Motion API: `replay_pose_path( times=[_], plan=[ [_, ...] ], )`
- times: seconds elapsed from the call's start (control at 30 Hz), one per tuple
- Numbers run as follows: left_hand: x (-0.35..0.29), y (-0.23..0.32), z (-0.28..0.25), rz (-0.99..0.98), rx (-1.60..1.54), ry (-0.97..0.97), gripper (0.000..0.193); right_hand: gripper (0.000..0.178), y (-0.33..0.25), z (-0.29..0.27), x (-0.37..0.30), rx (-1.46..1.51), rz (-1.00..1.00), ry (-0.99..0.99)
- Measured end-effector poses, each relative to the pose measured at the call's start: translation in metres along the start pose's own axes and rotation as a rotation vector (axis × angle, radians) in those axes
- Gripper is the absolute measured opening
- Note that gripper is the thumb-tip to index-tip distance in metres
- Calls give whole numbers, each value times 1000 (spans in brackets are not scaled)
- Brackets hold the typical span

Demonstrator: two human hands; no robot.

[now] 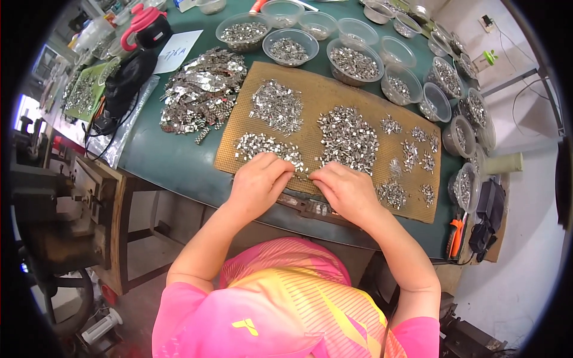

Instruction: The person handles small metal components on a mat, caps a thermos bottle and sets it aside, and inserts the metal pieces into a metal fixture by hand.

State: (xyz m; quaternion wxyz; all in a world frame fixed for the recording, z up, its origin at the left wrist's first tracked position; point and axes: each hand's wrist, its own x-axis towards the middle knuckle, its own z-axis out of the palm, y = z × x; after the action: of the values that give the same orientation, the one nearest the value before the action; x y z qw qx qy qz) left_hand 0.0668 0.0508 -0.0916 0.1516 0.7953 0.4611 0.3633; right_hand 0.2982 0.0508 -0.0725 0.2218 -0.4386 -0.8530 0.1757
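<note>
On a tan textured mat (307, 98) lie loose piles of tiny silver metal pieces. Close to the mat's front edge, my left hand (258, 184) has its thumb and fingers pinched together, beside a pile of small shiny pieces (262, 146). My right hand (349, 190) pinches in the same way a short gap to the right, just below a larger pile of metal pieces (349, 140). Whatever sits between the fingertips is too small to make out. Below the hands, a dark metal bar (307, 207) runs along the table edge.
A pile of thin pins (276, 107) and several small clusters (410, 154) share the mat. A heap of linked metal strips (203, 89) lies left of it. Clear plastic bowls of parts (356, 61) line the back and right. Orange-handled pliers (456, 235) rest at the right edge.
</note>
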Motion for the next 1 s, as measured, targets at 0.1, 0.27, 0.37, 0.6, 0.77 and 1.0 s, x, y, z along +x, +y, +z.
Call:
replay_pose_path(
  times=[0.1,0.27,0.37,0.6,0.77,1.0],
  plan=[
    [-1,-1,-3,4,-38,-7,10,9,-7,-2,9,-70,48,-69],
    [5,3,-9,99,-35,-92,12,9,-11,6,21,-115,63,-58],
    [11,3,-10,118,17,-106,14,8,-13,6,25,-123,81,-80],
    [11,4,2,90,69,-108,13,9,-3,-12,1,-30,65,-6],
    [16,3,15,158,27,-129,11,11,8,-24,-34,-3,-12,-17],
    [22,5,20,177,94,-149,12,14,1,-15,-52,-67,-75,41]
  ],
)
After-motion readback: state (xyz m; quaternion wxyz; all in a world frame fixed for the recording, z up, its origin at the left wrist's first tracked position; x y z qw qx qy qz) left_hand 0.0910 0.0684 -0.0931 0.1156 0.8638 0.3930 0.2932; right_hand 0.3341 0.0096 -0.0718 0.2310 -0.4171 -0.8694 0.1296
